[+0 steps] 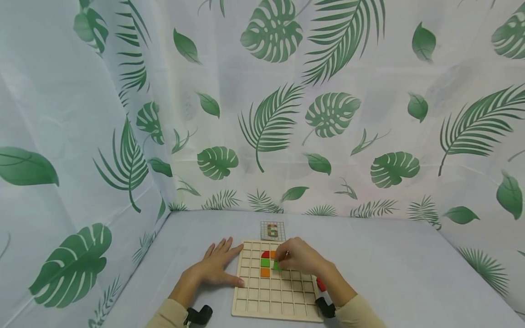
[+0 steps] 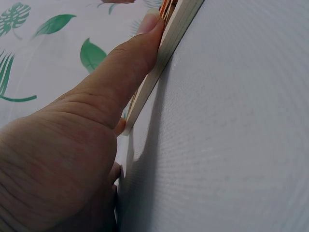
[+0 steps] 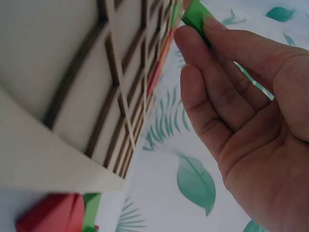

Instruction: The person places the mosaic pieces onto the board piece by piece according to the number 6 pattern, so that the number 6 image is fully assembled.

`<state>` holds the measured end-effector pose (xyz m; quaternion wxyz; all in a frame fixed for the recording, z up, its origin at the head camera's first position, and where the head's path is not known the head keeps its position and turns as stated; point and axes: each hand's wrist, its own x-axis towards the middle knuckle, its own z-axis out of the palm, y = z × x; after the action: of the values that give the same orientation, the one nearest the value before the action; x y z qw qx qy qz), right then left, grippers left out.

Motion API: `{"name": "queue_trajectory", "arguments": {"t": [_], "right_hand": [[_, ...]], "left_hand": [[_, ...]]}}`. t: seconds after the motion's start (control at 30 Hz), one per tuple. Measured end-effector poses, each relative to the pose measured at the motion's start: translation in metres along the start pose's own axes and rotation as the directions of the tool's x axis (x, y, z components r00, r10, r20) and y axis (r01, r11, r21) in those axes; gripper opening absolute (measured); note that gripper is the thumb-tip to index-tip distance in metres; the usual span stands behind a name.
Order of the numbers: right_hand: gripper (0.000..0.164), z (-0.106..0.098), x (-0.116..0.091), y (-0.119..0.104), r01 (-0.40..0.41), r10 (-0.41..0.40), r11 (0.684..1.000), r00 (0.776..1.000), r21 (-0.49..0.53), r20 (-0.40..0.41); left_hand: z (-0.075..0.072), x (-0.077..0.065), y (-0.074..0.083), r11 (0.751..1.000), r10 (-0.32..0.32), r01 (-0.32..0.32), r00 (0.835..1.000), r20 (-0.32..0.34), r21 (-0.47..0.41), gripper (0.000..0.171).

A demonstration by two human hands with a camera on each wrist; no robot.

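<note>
A wooden grid board [image 1: 276, 296] lies on the table, with a red piece [image 1: 265, 254], a green square [image 1: 265, 263] and an orange square [image 1: 265, 272] set in its cells. Another orange piece [image 1: 273, 254] shows partly beside the fingers. Between thumb and fingertips my right hand [image 1: 301, 257] pinches a green block [image 3: 195, 15] just over the board. My left hand [image 1: 215, 266] rests at the board's left edge, fingers spread and straight; in the left wrist view its thumb [image 2: 130, 63] touches the board's side.
Behind the board lies a small pattern card [image 1: 272, 231] with a coloured figure on a grid. Loose red pieces [image 1: 321, 284] lie right of the board, partly hidden by my right arm; a green piece [image 3: 90, 210] is beside them. A leaf-printed curtain [image 1: 287, 136] stands behind the table.
</note>
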<state>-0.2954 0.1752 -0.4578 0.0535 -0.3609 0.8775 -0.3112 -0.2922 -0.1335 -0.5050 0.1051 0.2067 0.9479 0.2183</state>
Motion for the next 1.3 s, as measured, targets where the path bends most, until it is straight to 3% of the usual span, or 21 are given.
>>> {"name": "queue_trajectory", "arguments": {"t": [0.5,0.83,0.97,1.3], "right_hand": [[0.014,0.011,0.002,-0.006,0.021,-0.021,1.0,1.0,-0.015,0.022],[0.013,0.012,0.001,-0.009,-0.034,0.038,0.995,0.998,-0.091,0.049],[0.018,0.008,-0.003,-0.009,-0.038,0.043,0.995,0.997,-0.087,0.063],[0.018,-0.02,-0.026,0.008,-0.088,0.086,0.99,0.996,-0.108,-0.026]], "left_hand": [[-0.001,-0.001,0.001,1.0,0.005,-0.005,1.0,-0.008,-0.002,0.115],[0.0,0.0,-0.001,1.0,0.006,-0.006,1.0,-0.006,0.006,0.115],[0.0,0.0,-0.001,1.0,0.005,-0.004,1.0,-0.005,0.004,0.115],[0.0,0.0,0.0,1.0,0.004,-0.004,1.0,-0.002,0.002,0.115]]}}
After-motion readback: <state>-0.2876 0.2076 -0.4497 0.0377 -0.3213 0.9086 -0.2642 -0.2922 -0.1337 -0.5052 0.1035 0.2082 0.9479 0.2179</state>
